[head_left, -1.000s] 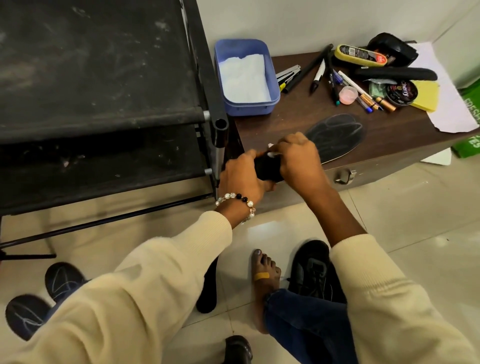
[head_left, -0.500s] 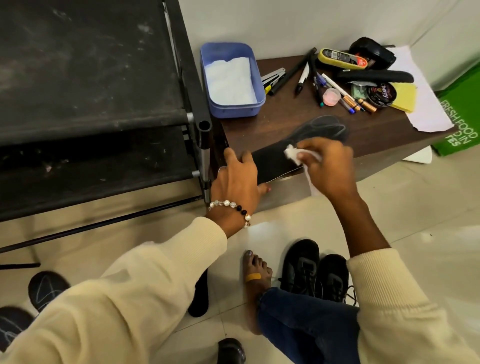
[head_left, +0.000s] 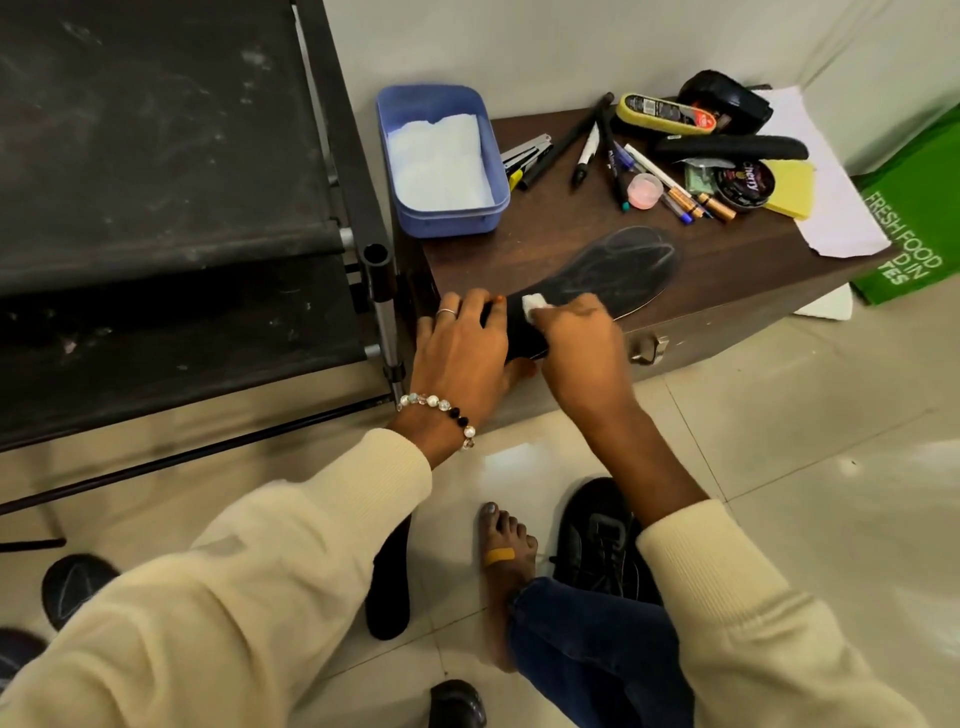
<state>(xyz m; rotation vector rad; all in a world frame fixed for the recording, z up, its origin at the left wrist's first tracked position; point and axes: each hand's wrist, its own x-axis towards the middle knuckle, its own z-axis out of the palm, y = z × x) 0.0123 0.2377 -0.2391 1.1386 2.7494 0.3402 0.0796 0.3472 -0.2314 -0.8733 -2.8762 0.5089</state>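
Observation:
A black shoe insole (head_left: 618, 270) lies flat on the low brown table (head_left: 727, 270), its heel end at the table's front edge. My left hand (head_left: 460, 358) holds that heel end, fingers on top and thumb underneath. My right hand (head_left: 582, 338) grips a small white wad of tissue (head_left: 532, 304) and presses it on the insole near the heel.
A blue tub (head_left: 441, 161) with white tissue stands at the table's back left. Pens, a polish tin (head_left: 744, 184), a yellow sponge and shoe brushes lie at the back right. A black rack (head_left: 156, 208) stands left. Black shoes (head_left: 602, 545), insoles and my bare foot are on the floor.
My right hand moved out along the insole half a second ago and is now back near the heel with the tissue. My left hand stays on the heel end.

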